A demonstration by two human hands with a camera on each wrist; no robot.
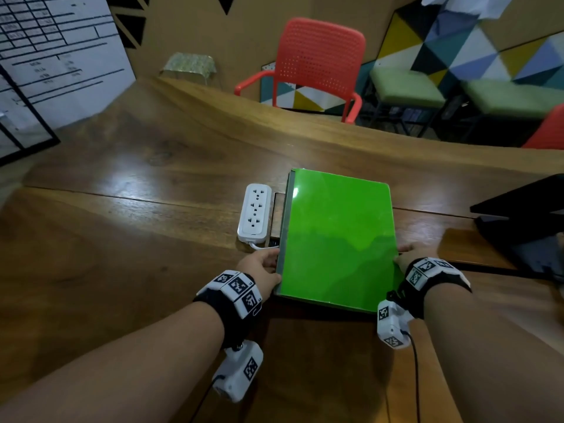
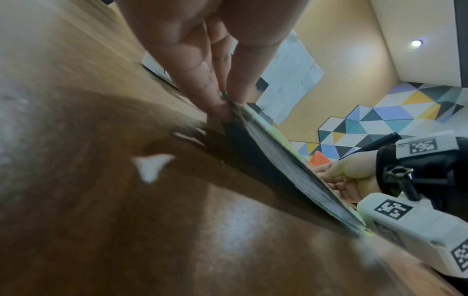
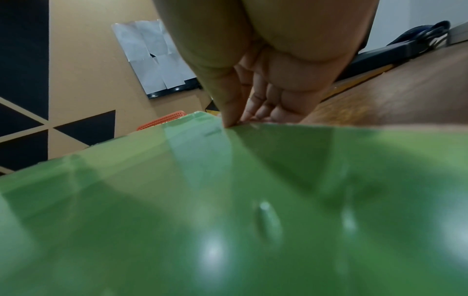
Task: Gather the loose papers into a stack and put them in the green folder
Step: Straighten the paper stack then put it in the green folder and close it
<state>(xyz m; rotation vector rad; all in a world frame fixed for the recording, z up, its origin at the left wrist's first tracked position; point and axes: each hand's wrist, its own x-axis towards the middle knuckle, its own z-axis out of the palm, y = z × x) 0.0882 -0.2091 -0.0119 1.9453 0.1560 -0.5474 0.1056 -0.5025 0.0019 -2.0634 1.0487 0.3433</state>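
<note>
The green folder (image 1: 338, 239) lies closed on the wooden worktop (image 1: 137, 239), in front of the person, with its near edge lifted a little above the wood. Both hands hold it at the two near corners. The left hand (image 1: 262, 265) pinches the left edge, where the spine is; in the left wrist view its thumb and fingers (image 2: 202, 88) are pressed together on the corner of the folder, and the edges of sheets show as a dark layer under the green cover. The right hand (image 1: 410, 254) grips the right edge; in the right wrist view its thumb lies on top of the cover and the other fingers (image 3: 263, 108) are curled below it. No loose papers are seen on the worktop in these views.

A white power strip (image 1: 254, 212) lies just beside the folder's left edge, with its cable running toward the left hand. A dark laptop (image 1: 525, 221) stands at the right side of the worktop, apart from the folder. Behind the worktop there is a red chair (image 1: 317, 65)
</note>
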